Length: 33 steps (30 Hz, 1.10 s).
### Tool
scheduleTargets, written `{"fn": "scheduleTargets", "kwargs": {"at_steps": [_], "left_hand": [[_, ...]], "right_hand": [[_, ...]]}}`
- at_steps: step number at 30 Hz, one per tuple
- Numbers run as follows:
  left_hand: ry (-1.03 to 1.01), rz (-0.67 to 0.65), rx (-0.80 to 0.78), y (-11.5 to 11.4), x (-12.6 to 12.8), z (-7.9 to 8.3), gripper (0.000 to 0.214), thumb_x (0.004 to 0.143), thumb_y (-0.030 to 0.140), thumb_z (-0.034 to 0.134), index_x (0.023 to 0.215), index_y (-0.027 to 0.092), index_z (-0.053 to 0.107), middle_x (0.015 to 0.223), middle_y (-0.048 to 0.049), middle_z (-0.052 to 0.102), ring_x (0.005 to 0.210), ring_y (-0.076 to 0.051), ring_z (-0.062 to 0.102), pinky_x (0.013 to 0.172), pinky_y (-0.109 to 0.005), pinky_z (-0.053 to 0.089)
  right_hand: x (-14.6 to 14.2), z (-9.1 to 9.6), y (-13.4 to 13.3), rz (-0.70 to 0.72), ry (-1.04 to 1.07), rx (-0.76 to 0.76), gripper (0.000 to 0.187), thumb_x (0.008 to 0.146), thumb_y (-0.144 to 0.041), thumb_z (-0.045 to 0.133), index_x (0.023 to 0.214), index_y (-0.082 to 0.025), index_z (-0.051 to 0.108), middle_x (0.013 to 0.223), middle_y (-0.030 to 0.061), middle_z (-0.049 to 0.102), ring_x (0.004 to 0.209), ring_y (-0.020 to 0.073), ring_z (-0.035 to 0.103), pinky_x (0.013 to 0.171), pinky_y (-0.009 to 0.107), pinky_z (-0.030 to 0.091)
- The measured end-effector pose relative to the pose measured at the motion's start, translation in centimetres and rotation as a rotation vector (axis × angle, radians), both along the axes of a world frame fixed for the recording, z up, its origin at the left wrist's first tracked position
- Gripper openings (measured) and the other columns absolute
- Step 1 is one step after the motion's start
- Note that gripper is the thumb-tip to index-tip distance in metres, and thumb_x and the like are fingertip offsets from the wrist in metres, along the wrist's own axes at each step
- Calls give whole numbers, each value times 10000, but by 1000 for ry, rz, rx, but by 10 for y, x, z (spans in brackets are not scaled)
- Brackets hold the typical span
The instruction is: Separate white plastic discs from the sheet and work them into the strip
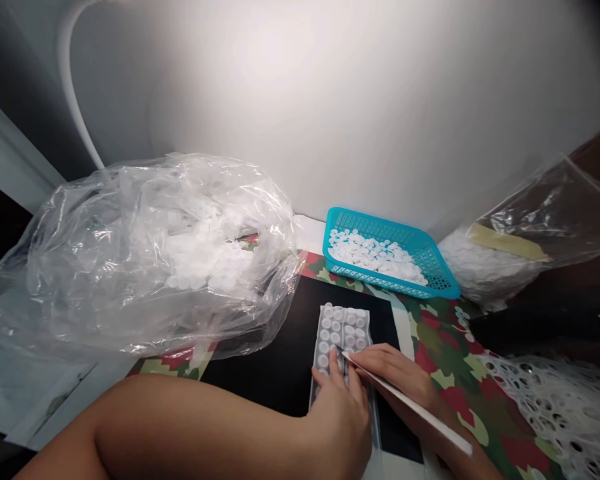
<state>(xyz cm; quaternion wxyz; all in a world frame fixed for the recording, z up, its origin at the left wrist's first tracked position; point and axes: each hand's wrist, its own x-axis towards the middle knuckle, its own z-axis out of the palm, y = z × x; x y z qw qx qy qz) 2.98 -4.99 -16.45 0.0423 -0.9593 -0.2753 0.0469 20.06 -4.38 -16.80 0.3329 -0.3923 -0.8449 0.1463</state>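
A strip of small white round pieces on clear backing (341, 331) lies on a black mat (275, 373) in front of me. My left hand (341, 417) rests on the strip's near end, fingers curled down on it. My right hand (395, 373) grips a thin white stick-like tool (420, 410), whose tip touches the strip near my left fingertips.
A teal basket (430, 257) holding several white round pieces stands behind the strip. A large clear plastic bag (145, 260) of white pieces lies at the left, another bag (520, 247) at the right. Punched-out white sheet (555, 407) lies at the lower right on a patterned cloth (445, 353).
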Motion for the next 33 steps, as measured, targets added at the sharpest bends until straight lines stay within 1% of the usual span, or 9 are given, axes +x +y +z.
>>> {"fn": "scheduleTargets", "kwargs": {"at_steps": [3, 5, 7, 9, 17, 21, 25, 29, 33], "left_hand": [[-16, 3, 32, 0, 0, -1, 562, 777, 339, 601, 1298, 133, 547, 1318, -235, 515, 1152, -457, 509, 669, -503, 528], [19, -4, 22, 0, 1, 3, 592, 757, 336, 627, 1303, 124, 540, 1341, -223, 497, 1150, -458, 513, 665, -499, 540], [86, -18, -12, 1, 1, 8, 661, 726, 343, 662, 1324, 105, 511, 1371, -206, 467, 1163, -463, 501, 674, -495, 554], [130, -27, -42, 2, 1, 13, 692, 720, 344, 673, 1340, 98, 488, 1388, -193, 447, 1174, -462, 491, 681, -493, 564], [154, -28, -91, 7, 2, 28, 663, 748, 321, 666, 1345, 106, 475, 1387, -185, 439, 1183, -446, 490, 679, -482, 579], [230, -49, -145, 10, 2, 40, 737, 736, 355, 698, 1371, 92, 431, 1406, -191, 402, 1188, -445, 482, 707, -479, 584], [193, -64, -120, 9, -2, 39, 743, 729, 364, 695, 1368, 85, 437, 1405, -196, 403, 1194, -457, 469, 696, -480, 584], [189, -62, -133, 10, -2, 38, 764, 725, 377, 704, 1375, 86, 427, 1416, -196, 384, 1203, -464, 454, 707, -486, 585], [273, -54, -211, 12, 1, 50, 850, 705, 394, 742, 1401, 75, 373, 1437, -191, 338, 1231, -453, 419, 758, -477, 585]], "right_hand": [[3, -2, 0, -50, -107, 72, 327, 942, -174, 458, 1246, -197, 576, 1034, 90, 700, 943, 210, 658, 808, 323, 555], [10, -4, 0, -174, -181, 116, 342, 937, -150, 446, 1252, -195, 573, 1088, 96, 683, 983, 212, 652, 830, 316, 542], [17, -5, -1, -324, -194, 172, 319, 932, -115, 427, 1170, -206, 617, 1122, 89, 668, 1008, 202, 647, 868, 307, 521], [22, -5, -1, -396, -171, 186, 303, 926, -90, 419, 1098, -219, 633, 1144, 75, 660, 1037, 190, 637, 915, 304, 496], [15, -6, 2, -324, -228, 65, 263, 921, -121, 416, 1068, -240, 600, 1081, 69, 644, 981, 190, 627, 846, 312, 513], [21, -5, 6, -356, -438, 109, 278, 857, -61, 382, 880, -218, 610, 1047, 85, 595, 831, 188, 592, 696, 300, 505], [23, -3, 6, -354, -550, 115, 264, 765, -13, 353, 700, -192, 536, 865, 61, 540, 736, 176, 540, 579, 250, 456], [21, -2, 4, -348, -441, 35, 243, 758, -5, 339, 673, -188, 475, 783, 31, 456, 672, 144, 499, 560, 223, 442], [19, -2, 3, -356, -319, -81, 198, 860, -78, 378, 821, -205, 524, 919, 59, 520, 781, 161, 571, 641, 255, 494]]}}
